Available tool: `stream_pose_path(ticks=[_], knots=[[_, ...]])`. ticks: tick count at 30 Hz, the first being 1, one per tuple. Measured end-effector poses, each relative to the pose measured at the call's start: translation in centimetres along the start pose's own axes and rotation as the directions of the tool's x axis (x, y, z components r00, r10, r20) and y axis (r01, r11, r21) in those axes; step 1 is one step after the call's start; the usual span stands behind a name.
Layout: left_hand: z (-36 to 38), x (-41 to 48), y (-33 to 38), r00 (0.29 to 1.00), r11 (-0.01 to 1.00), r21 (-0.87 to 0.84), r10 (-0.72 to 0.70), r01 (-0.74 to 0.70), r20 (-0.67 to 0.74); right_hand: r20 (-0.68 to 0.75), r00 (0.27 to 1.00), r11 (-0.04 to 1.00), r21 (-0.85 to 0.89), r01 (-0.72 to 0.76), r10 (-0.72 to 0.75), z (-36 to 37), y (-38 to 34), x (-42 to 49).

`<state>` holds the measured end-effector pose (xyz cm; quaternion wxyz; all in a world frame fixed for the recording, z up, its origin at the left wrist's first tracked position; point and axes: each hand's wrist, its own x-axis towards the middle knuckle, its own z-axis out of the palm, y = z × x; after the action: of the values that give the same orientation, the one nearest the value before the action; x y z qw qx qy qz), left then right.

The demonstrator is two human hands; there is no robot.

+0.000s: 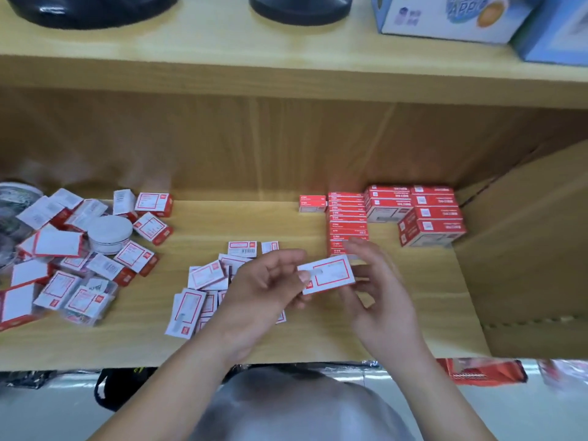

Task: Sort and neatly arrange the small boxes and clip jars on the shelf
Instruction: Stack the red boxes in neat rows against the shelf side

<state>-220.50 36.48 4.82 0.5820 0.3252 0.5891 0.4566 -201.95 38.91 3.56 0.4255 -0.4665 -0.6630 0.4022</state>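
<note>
A small white box with a red frame [327, 274] is held above the wooden shelf [318, 332] between both hands. My left hand [267, 281] pinches its left end with thumb and fingers. My right hand [378, 281] curls round its right end. Under my left hand lies a loose group of the same white boxes [203, 281]. A jumbled heap of white and red boxes [76, 259] fills the left, with a white-lidded clip jar [109, 232] in it. A neat row of red boxes [346, 218] runs back from my right hand.
Larger red boxes [426, 214] are stacked at the back right. A cardboard panel [525, 265] closes the right side. Another jar [16, 198] sits at the far left. The upper shelf carries dark objects [299, 7] and blue cartons [451, 17].
</note>
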Motion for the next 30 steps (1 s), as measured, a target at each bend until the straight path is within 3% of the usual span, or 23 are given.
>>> stream_pose_path(ticks=[4, 8, 9, 10, 11, 12, 13, 16, 18, 22, 25, 27, 30], knots=[[-0.1, 0.0, -0.8, 0.996, 0.987, 0.135, 0.087, -0.082, -0.027, 0.080, 0.948, 0.909, 0.267, -0.319, 0.309, -0.8, 0.1, -0.3], [0.1, -0.1, -1.4, 0.987, 0.950, 0.273, 0.133, -0.153, 0.090, 0.084, 0.867, 0.819, 0.294, -0.493, 0.492, -1.0, 0.9, -0.1], [-0.5, 0.6, -1.8, 0.969, 0.881, 0.404, 0.227, -0.246, 0.095, 0.056, 0.856, 0.811, 0.293, -0.506, 0.514, -1.1, 1.0, -0.1], [-1.5, 1.7, -2.0, 0.928, 0.728, 0.590, 0.358, -0.349, 0.107, 0.024, 0.847, 0.801, 0.311, -0.512, 0.532, -1.2, 1.0, -0.1], [-2.6, 3.1, -2.1, 0.879, 0.514, 0.763, 0.454, -0.392, 0.147, -0.002, 0.838, 0.787, 0.345, -0.511, 0.545, -1.5, 0.9, -0.1], [-3.6, 4.4, -2.1, 0.854, 0.335, 0.861, 0.484, -0.382, 0.190, -0.017, 0.831, 0.772, 0.381, -0.509, 0.556, -1.8, 0.9, -0.2], [-4.3, 5.6, -1.9, 0.867, 0.225, 0.913, 0.450, -0.342, 0.214, -0.027, 0.825, 0.760, 0.407, -0.507, 0.565, -2.1, 0.9, -0.3], [-5.2, 7.9, -1.6, 0.923, 0.085, 0.953, 0.286, -0.290, 0.256, -0.033, 0.819, 0.753, 0.417, -0.510, 0.573, -2.6, 1.0, -0.6], [-5.3, 8.5, -1.9, 0.919, 0.022, 0.955, 0.279, -0.295, 0.277, -0.069, 0.815, 0.771, 0.377, -0.513, 0.576, -2.9, 1.4, -0.8], [-4.3, 7.9, -2.3, 0.889, 0.057, 0.941, 0.352, -0.332, 0.292, -0.142, 0.839, 0.834, 0.285, -0.473, 0.524, -3.8, 1.6, -0.9], [-2.0, 6.2, -2.4, 0.784, 0.146, 0.877, 0.531, -0.457, 0.320, -0.120, 0.867, 0.861, 0.247, -0.445, 0.483, -4.0, 1.0, -0.5], [0.0, 4.4, -2.3, 0.775, 0.322, 0.770, 0.541, -0.550, 0.327, -0.121, 0.878, 0.875, 0.220, -0.431, 0.463, -3.9, 0.4, -0.1], [2.7, 2.1, -3.1, 0.880, 0.700, 0.537, 0.321, -0.470, 0.351, -0.060, 0.914, 0.907, 0.168, -0.386, 0.400, -3.2, -0.5, 0.5]])
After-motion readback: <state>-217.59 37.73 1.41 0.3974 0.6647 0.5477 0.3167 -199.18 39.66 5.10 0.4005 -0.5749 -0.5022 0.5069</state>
